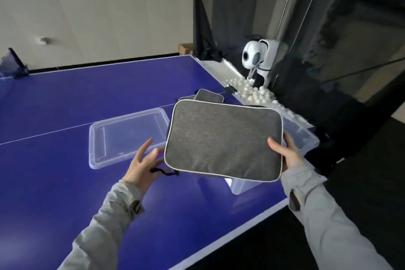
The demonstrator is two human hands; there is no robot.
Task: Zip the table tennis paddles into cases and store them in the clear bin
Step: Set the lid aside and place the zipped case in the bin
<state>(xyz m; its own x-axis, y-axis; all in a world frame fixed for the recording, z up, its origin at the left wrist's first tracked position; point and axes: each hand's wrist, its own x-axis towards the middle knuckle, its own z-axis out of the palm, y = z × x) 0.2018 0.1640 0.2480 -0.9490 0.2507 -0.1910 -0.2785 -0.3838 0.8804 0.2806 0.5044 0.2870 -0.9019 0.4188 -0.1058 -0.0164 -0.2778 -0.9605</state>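
A grey paddle case (223, 140) with white piping is held flat in the air above the clear bin (304, 138), which it mostly hides. My right hand (285, 151) grips the case's right edge, thumb on top. My left hand (142, 164) is beside the case's left edge with its fingers spread; a dark zipper cord (164, 172) dangles at its fingertips. A second grey case (209, 95) lies on the blue table (65, 105) just behind the held one.
The bin's clear lid (127, 136) lies flat on the table to the left. A white ball-feeding robot (258, 59) stands off the far right corner above a tray of white balls (256, 92), backed by black netting (241, 6). The table's near edge runs diagonally below my arms.
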